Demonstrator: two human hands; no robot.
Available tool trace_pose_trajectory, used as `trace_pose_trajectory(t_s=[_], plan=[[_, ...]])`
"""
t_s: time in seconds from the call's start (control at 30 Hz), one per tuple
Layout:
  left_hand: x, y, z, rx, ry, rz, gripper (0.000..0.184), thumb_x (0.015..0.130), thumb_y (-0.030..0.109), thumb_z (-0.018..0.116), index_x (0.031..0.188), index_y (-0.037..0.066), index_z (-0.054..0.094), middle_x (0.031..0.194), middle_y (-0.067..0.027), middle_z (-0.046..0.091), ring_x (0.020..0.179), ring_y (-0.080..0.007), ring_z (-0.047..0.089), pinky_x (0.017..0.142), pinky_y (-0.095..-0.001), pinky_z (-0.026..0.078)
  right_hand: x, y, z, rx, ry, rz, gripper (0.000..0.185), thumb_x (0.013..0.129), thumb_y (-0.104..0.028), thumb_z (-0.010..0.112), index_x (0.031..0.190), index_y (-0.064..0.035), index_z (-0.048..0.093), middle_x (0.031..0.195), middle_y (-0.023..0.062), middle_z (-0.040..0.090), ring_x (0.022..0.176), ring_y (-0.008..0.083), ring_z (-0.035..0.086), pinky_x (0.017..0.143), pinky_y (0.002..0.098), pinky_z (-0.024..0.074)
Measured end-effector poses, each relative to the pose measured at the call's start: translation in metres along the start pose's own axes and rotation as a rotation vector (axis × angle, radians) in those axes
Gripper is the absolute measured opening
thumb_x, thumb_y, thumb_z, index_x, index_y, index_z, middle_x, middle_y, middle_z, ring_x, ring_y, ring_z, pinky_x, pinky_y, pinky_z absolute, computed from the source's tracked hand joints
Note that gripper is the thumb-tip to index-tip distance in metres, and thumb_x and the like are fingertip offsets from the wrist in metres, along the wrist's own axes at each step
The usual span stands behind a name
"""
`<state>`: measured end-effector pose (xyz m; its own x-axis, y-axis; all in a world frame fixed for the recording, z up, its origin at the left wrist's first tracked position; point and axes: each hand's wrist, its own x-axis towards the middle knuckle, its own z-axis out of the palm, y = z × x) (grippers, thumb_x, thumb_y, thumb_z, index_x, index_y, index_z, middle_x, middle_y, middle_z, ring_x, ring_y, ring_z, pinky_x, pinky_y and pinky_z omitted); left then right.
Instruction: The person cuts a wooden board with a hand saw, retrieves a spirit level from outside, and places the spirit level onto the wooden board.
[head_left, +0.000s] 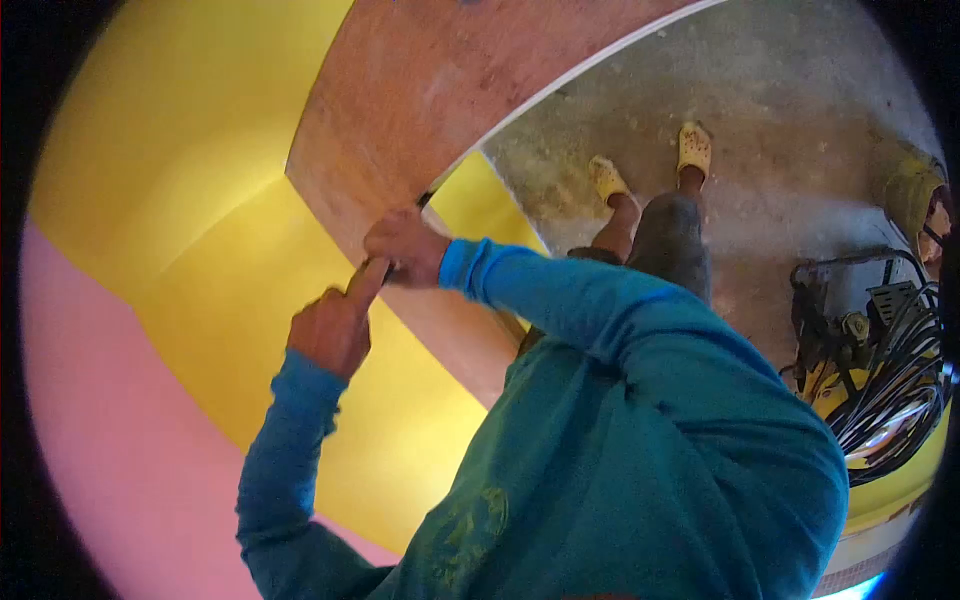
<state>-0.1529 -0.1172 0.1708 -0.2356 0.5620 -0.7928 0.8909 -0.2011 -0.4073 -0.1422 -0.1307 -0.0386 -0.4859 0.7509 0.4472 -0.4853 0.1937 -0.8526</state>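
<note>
My right hand (405, 245) is closed around a slim dark tool (427, 197) over a reddish-brown board. One dark end shows above the fist and another dark bit pokes out below it. The palm hides the middle, so its exact kind cannot be made out. Just below and to the left, my left hand (332, 330) is curled, with a finger and thumb reaching to the tool's lower end beside the right fist. The reddish-brown board (420, 90) has a pale edge and runs under both hands.
A yellow wall (220, 260) meets the board on the left, with a pink surface (100, 350) beyond. My feet in yellow clogs (694, 148) stand on the concrete floor (780, 80). At right lies a dark machine (855, 325) with coiled black cables (895, 390).
</note>
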Motion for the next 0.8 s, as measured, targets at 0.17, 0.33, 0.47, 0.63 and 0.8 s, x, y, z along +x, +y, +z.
trace_pose_trajectory(t_s=[0.17, 0.33, 0.47, 0.63, 0.8], plan=[[-0.028, -0.009, -0.017, -0.017, -0.017, -0.001, 0.055, 0.075, 0.009, 0.049, 0.126, 0.024, 0.034, 0.063, -0.017, 0.052, 0.053, -0.0339, 0.054, 0.048, -0.0436, 0.045, 0.016, -0.035, 0.001, 0.073, -0.002, -0.054, 0.025, 0.062, -0.02, 0.068, 0.077, -0.012, 0.05, 0.08, 0.0061, 0.05, 0.083, 0.0273, 0.049, 0.072, 0.041, 0.0321], [-0.003, 0.001, -0.006, -0.008, -0.03, 0.006, 0.056, 0.075, 0.009, 0.05, 0.126, 0.024, 0.033, 0.063, -0.0161, 0.052, 0.053, -0.0329, 0.054, 0.047, -0.0427, 0.044, 0.007, -0.008, -0.007, 0.086, -0.045, -0.009, 0.022, 0.063, -0.018, 0.067, 0.075, -0.012, 0.049, 0.08, 0.0056, 0.05, 0.082, 0.0257, 0.049, 0.076, 0.042, 0.0294], [-0.026, -0.004, -0.016, -0.003, -0.03, 0.015, 0.055, 0.075, 0.01, 0.049, 0.126, 0.025, 0.033, 0.062, -0.0157, 0.051, 0.054, -0.0329, 0.054, 0.047, -0.0431, 0.044, 0.009, -0.044, 0.001, 0.064, 0.098, -0.096, 0.025, 0.061, -0.021, 0.069, 0.076, -0.0131, 0.05, 0.082, 0.0054, 0.051, 0.083, 0.0259, 0.05, 0.074, 0.0427, 0.0302], [-0.009, -0.003, -0.006, -0.017, 0.005, 0.034, 0.058, 0.073, 0.009, 0.052, 0.125, 0.027, 0.034, 0.062, -0.0146, 0.05, 0.053, -0.0314, 0.054, 0.046, -0.0417, 0.044, 0.0, -0.01, 0.001, 0.063, 0.062, -0.089, 0.027, 0.06, -0.018, 0.069, 0.08, -0.0134, 0.051, 0.084, 0.0039, 0.051, 0.085, 0.0241, 0.049, 0.076, 0.0425, 0.0299], [-0.016, -0.009, -0.008, 0.006, 0.012, 0.031, 0.058, 0.073, 0.007, 0.05, 0.125, 0.027, 0.035, 0.062, -0.0152, 0.051, 0.054, -0.0318, 0.055, 0.047, -0.0415, 0.045, 0.005, -0.008, 0.004, 0.012, -0.029, 0.023, 0.027, 0.06, -0.017, 0.068, 0.08, -0.0135, 0.051, 0.085, 0.0026, 0.052, 0.085, 0.0238, 0.049, 0.077, 0.0433, 0.0302]])
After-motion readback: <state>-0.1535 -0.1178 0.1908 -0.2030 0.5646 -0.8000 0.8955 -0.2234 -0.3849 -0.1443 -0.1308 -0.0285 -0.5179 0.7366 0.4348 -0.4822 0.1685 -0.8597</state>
